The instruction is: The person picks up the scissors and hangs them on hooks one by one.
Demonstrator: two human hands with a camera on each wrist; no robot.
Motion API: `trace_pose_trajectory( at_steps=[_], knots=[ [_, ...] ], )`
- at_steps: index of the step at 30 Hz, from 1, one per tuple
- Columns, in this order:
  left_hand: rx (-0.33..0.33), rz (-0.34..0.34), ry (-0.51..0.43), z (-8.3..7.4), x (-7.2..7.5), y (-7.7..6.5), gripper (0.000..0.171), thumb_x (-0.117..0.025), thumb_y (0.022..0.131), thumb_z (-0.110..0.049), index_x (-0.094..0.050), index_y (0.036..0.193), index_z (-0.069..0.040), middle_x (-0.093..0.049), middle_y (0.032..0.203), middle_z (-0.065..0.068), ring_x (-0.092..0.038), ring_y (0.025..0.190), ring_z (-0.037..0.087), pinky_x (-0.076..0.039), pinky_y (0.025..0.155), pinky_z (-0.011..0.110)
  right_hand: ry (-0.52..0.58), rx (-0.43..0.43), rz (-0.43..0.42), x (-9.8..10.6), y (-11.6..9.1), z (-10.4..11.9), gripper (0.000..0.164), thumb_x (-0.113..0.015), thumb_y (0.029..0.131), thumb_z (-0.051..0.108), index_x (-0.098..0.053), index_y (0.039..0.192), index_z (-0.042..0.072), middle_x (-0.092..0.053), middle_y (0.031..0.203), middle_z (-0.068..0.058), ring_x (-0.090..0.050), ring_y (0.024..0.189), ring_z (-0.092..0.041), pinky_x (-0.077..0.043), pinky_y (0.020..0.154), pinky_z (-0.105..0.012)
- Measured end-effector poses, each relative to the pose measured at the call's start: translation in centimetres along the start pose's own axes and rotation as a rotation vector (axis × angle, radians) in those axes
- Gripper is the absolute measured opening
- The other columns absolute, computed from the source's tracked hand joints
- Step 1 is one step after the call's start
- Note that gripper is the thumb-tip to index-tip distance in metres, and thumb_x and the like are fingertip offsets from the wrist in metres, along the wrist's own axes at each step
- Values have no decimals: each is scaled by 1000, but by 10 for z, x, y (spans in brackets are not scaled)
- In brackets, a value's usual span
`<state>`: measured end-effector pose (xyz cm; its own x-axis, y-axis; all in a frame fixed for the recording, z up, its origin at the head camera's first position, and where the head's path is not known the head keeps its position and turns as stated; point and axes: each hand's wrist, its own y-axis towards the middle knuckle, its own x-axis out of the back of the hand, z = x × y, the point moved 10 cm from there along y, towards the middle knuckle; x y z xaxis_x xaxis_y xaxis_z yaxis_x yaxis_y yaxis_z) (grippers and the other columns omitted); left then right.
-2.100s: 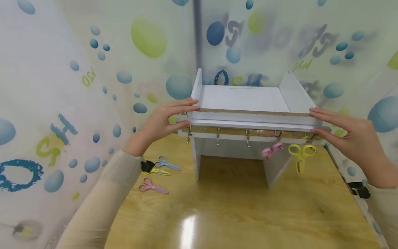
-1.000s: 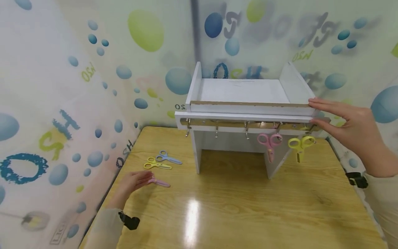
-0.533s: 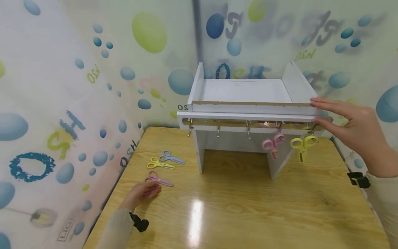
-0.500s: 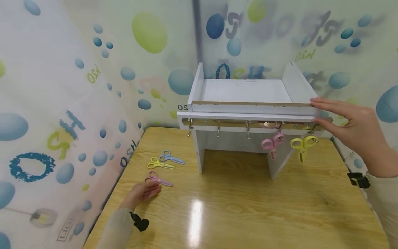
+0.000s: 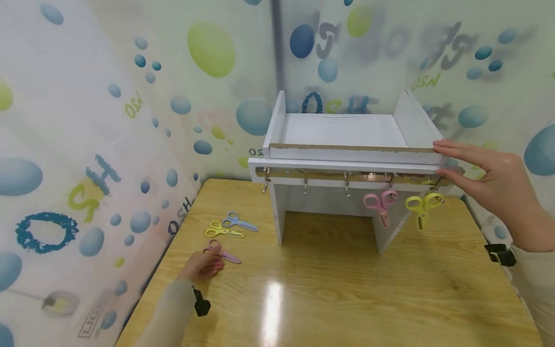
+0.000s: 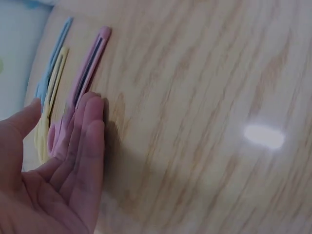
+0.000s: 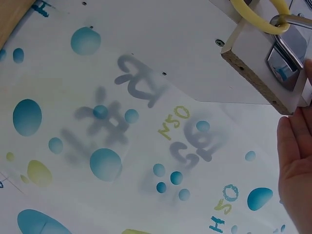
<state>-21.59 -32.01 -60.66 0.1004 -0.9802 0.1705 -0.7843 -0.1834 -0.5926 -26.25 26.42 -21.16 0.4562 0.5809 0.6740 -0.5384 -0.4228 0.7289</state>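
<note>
In the head view, my left hand is over the handles of pink scissors lying on the table. The left wrist view shows its fingers fairly straight against the handle of those pink scissors, the thumb held apart. Yellow scissors and blue scissors lie just beyond. My right hand holds the right front corner of a white shelf, fingers on the upper edge and thumb lower down. From the shelf's hook rail hang pink scissors and yellow scissors, near that hand.
Hooks such as the leftmost hook and the middle hook carry nothing. The shelf stands on two side panels on a wooden table. Patterned walls enclose the back and left side.
My left hand has left the shelf's left end and come down to the pink scissors on the table. The hanging pink scissors have swung. My right hand stays on the shelf.
</note>
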Motion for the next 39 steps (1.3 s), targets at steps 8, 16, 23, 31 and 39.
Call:
trace_pose_trajectory(
  at_steps=[8,16,23,31,39],
  knots=[
    [-136,-159,371,-27,-5,1,40,-69,93,-33,-72,87,6,-70,65,7,-66,56,13,-58,54,29,2,5,-7,0,0,0,52,-82,77,3,-70,127,10,-69,124,-21,-40,124,25,-29,95,6],
    [-159,-157,741,-44,-14,-1,33,-68,89,-30,-71,67,-5,-66,56,3,-58,48,12,-42,47,23,-13,5,-11,3,1,1,48,-81,80,8,-70,127,11,-69,123,-21,-40,125,26,-28,95,6],
    [-174,-135,669,-38,-15,-3,25,-73,81,-23,-70,64,-5,-63,56,2,-56,48,14,-44,47,25,-2,14,-16,2,1,2,42,-77,86,21,-71,126,10,-70,122,-21,-42,124,24,-30,98,5],
    [-253,-130,683,-34,-10,-10,30,-73,82,-22,-57,61,-10,-54,56,-3,-49,54,12,-40,53,25,-13,4,-4,1,2,1,43,-77,85,24,-71,126,12,-70,122,-20,-41,124,25,-29,98,5],
    [-250,-159,657,-40,-6,-13,27,-75,84,-21,-60,69,-6,-57,66,0,-51,64,14,-40,58,25,-11,-1,-11,2,1,1,64,-51,88,60,-72,124,11,-70,121,-21,-41,123,26,-29,97,6]
  ],
)
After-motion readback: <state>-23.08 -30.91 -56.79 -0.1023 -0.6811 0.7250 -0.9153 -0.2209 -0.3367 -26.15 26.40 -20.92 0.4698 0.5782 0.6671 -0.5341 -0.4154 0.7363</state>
